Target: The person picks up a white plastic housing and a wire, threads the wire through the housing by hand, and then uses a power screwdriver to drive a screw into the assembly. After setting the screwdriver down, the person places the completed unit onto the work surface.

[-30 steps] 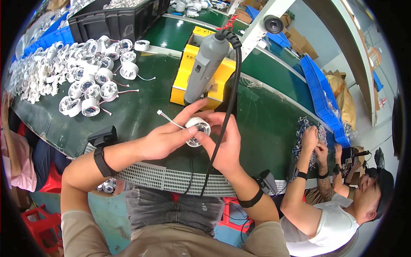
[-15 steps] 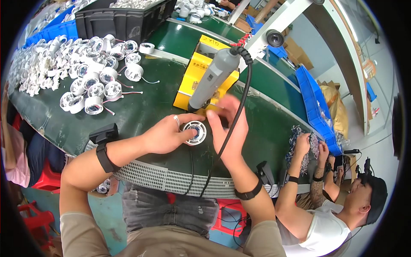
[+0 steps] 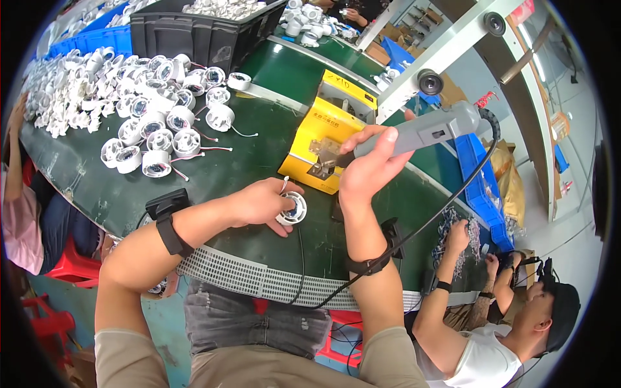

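My left hand [image 3: 262, 202] is closed on a white round housing [image 3: 299, 216] with a dark circuit board inside, held low over the green table. A short white connector sticks up beside the fingers. My right hand [image 3: 374, 169] is wrapped round the front end of a grey electric screwdriver [image 3: 430, 131], which lies almost level with its cable end to the right. The screwdriver's front end points at the metal plates on the face of a yellow box-shaped machine [image 3: 309, 132]; its tip is hard to make out behind my fingers.
Many white housings [image 3: 156, 163], some trailing wires, cover the left of the green table [image 3: 213, 171]. Behind them stands a black crate [image 3: 194, 39]. The black cable [image 3: 453, 200] loops past my right forearm. A co-worker [image 3: 491, 343] handles small parts at the right; a blue bin [image 3: 479, 187] is nearby.
My right hand has gone from open beside the screwdriver to gripping it. The tool has swung from steeply tilted to nearly level. The housing stays in my left hand, whose fingers have shifted.
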The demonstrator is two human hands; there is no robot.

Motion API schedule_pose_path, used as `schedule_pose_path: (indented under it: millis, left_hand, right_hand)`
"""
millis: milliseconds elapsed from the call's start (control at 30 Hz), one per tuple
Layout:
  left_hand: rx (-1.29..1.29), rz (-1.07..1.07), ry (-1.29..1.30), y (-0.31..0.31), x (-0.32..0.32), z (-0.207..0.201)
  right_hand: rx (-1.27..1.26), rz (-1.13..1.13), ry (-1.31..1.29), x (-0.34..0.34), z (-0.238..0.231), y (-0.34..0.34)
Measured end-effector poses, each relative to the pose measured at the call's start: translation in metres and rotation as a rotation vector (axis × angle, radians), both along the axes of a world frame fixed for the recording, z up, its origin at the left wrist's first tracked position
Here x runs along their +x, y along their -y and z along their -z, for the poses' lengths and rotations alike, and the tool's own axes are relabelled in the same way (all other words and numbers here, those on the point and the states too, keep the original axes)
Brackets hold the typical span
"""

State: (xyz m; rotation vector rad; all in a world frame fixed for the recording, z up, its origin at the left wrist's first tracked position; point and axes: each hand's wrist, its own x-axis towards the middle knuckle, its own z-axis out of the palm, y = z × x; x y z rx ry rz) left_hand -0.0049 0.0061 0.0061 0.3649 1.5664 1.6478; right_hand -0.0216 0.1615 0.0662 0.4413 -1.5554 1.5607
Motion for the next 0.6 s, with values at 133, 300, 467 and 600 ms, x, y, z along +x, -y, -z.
schedule_pose_path:
  millis: [133,300,467,600]
  left_hand:
    - [-0.037,0.019,0.072,0.0047,-0.0027,0.0009]
    - [-0.029,0.019,0.086,0.0035,-0.0033,-0.0009]
    - [-0.051,0.022,0.088,0.0031,-0.0039,0.0002]
    - [-0.032,0.015,0.097,0.0021,-0.0032,0.0015]
  right_hand:
    - [-0.058,0.001,0.024,-0.0107,0.0033,0.0041]
    - [-0.045,0.03,0.067,-0.0109,0.0068,0.0052]
    - [-0.039,0.044,0.07,-0.0121,0.008,0.0079]
    - [-0.035,0.042,0.1,-0.0104,0.0076,0.0086]
